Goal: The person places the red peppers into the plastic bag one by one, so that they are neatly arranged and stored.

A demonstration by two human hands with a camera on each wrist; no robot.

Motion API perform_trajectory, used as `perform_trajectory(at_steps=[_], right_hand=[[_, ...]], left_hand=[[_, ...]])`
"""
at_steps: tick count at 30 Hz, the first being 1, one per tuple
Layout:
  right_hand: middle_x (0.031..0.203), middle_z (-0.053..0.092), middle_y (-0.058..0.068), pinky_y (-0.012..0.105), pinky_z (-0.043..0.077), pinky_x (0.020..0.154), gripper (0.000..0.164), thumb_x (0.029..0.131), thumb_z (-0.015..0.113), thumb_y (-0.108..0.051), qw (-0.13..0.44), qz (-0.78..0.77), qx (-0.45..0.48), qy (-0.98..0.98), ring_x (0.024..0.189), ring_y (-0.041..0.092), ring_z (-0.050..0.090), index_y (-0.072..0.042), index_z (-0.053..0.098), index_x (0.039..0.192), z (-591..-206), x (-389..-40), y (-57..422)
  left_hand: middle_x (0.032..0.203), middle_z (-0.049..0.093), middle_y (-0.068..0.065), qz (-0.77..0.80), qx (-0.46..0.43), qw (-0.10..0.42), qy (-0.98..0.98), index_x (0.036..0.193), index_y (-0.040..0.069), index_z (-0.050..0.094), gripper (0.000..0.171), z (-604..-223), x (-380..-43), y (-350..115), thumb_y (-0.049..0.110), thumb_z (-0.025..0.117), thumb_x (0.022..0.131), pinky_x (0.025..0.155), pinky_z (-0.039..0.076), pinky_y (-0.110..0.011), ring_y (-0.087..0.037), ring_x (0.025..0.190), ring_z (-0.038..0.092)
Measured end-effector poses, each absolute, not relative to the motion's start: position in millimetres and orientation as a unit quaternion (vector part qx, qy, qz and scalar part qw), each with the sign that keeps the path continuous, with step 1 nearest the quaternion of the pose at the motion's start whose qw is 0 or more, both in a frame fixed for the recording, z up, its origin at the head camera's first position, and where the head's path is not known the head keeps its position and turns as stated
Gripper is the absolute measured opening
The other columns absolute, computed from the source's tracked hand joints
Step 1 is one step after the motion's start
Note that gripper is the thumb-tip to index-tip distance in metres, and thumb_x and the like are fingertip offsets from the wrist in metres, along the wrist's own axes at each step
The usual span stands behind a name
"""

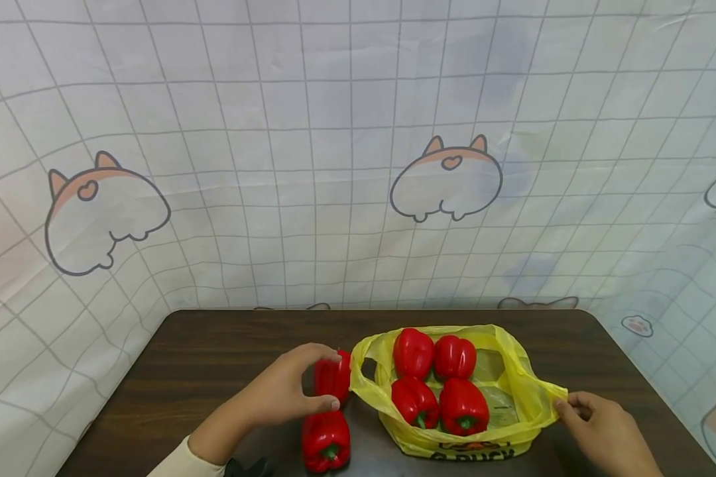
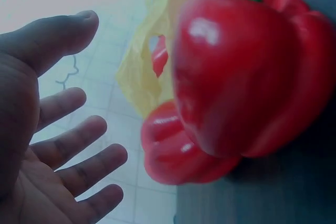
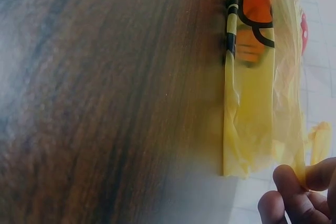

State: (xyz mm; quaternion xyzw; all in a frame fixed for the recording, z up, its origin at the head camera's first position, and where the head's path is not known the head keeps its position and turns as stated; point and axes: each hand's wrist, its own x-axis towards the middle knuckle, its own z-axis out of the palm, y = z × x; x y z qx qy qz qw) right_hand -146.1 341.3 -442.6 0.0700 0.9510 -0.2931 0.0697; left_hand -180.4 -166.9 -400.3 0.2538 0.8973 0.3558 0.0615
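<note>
A yellow plastic bag (image 1: 528, 397) lies open on the table with several red bell peppers (image 1: 464, 405) inside. At its right edge my right hand (image 1: 608, 427) pinches the bag's handle between thumb and fingers, also seen in the right wrist view on the yellow plastic (image 3: 252, 114). Left of the bag, two more bell peppers stand on the table: a near one (image 1: 325, 442) and a farther one (image 1: 333, 379). My left hand (image 1: 286, 387) is beside these two, thumb and fingers spread apart. In the left wrist view, its palm holds nothing and the near pepper (image 2: 252, 72) looms close by.
The dark wood-grain table (image 1: 233, 344) has its far edge against a white gridded cloth (image 1: 334, 165) printed with cartoon animals, which also hangs at both sides. A dark object (image 1: 247, 468) shows by the left wrist at the bottom edge.
</note>
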Motion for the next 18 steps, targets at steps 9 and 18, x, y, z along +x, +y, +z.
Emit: perform_trajectory(at_steps=[9,18], right_hand=[[0.100,0.075,0.010,0.051,0.057,0.071,0.070,0.102,0.053,-0.058,0.069,-0.296,0.070,0.950,0.086,0.030,0.070,0.007,0.065,0.123,-442.6,-145.8,341.5],[0.098,0.074,0.007,0.049,0.056,0.070,0.062,0.103,0.055,-0.054,0.067,-0.290,0.067,0.952,0.083,0.025,0.069,0.005,0.067,0.120,-440.3,-143.1,340.2]], left_hand=[[0.140,0.056,0.004,0.366,0.242,0.068,0.896,0.135,0.018,0.061,0.064,-412.5,-161.4,-187.8,0.046,0.085,0.082,0.102,0.047,-0.058,-0.026,0.129,0.054],[0.137,0.058,0.004,0.383,0.222,0.093,0.892,0.136,0.018,0.060,0.066,-429.2,-150.1,-199.1,0.046,0.085,0.081,0.101,0.046,-0.062,-0.028,0.128,0.053]])
